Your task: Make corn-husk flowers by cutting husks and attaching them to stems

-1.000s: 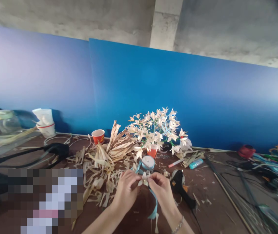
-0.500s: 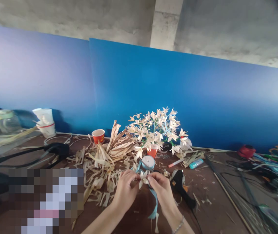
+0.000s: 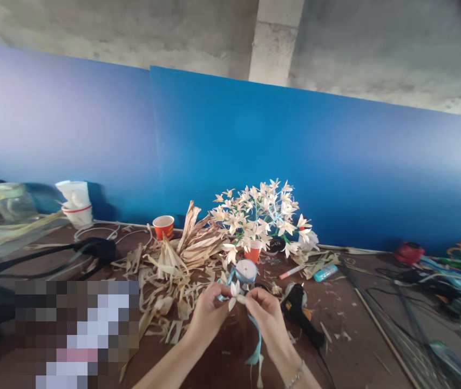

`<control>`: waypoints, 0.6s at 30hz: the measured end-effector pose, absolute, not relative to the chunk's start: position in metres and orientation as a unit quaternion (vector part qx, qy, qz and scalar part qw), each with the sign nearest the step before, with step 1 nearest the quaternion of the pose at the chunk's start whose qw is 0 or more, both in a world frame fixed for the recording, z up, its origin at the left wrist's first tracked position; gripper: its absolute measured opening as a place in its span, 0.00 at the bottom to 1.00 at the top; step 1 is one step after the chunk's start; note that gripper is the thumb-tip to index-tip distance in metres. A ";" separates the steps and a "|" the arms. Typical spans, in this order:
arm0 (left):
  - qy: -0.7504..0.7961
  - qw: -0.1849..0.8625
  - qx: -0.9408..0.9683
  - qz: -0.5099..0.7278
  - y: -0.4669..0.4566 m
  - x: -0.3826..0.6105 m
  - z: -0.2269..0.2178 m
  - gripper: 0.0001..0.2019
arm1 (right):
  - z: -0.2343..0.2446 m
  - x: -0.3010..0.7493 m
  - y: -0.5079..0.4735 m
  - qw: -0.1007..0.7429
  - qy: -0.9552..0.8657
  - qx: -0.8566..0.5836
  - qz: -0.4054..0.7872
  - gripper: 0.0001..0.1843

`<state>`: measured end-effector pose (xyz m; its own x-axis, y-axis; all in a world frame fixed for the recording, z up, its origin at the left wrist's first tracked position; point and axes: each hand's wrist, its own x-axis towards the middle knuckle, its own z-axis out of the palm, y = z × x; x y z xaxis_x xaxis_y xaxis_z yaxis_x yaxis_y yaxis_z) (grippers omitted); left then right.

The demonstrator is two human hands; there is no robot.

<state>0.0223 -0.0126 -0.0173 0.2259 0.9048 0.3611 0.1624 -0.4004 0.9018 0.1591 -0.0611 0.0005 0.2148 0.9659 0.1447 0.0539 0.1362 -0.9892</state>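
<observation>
The small cream-white flower of thin, husk-like petals [image 3: 235, 295] is pinched by the fingers of the left hand [image 3: 210, 312] and right hand [image 3: 268, 309] above the flat brown counter [image 3: 225, 356], and could be torn by too hard a squeeze.

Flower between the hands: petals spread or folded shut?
Spread: the flower's petals splay apart, one pointing up, another down, between the left hand and right hand.
</observation>
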 end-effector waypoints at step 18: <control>0.352 0.392 0.703 0.477 -0.016 0.024 -0.017 0.03 | 0.003 0.160 -0.061 0.582 -0.497 -0.522 0.376 0.10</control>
<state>0.0235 -0.0156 -0.0172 0.2959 0.8698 0.3948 0.1204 -0.4440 0.8879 0.1602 -0.0613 0.0030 0.2227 0.9570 0.1860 0.0807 0.1721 -0.9818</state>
